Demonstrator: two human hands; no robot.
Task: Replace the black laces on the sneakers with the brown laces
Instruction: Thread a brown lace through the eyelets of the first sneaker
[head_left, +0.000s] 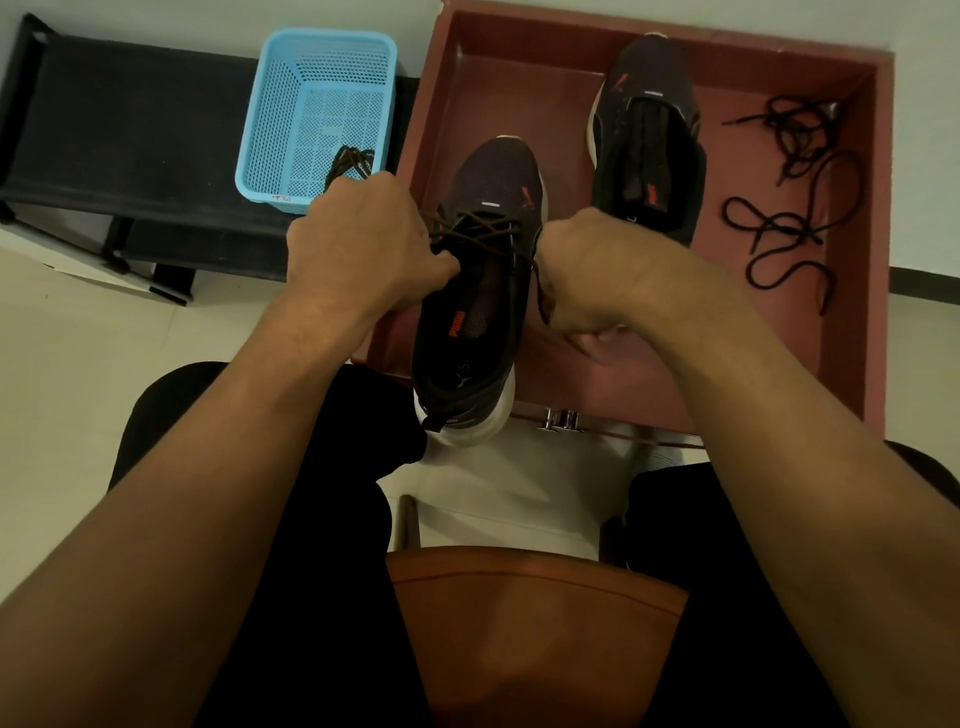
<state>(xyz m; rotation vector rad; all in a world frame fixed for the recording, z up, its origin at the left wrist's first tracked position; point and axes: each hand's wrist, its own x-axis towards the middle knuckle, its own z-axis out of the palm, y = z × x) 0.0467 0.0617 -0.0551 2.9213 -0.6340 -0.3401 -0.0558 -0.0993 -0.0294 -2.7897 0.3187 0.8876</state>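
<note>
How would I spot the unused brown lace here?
Find the blue basket on the dark bench, left of the red tray. The spare brown lace lies bunched in its near corner; the black laces lie loose in the tray instead.

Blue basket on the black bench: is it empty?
No, a brown lace lies bunched on the bottom of the blue basket, at its near end.

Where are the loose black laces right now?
In the head view, the loose black laces lie inside the red-brown tray, at its right side, just right of the unlaced dark sneaker.
</note>
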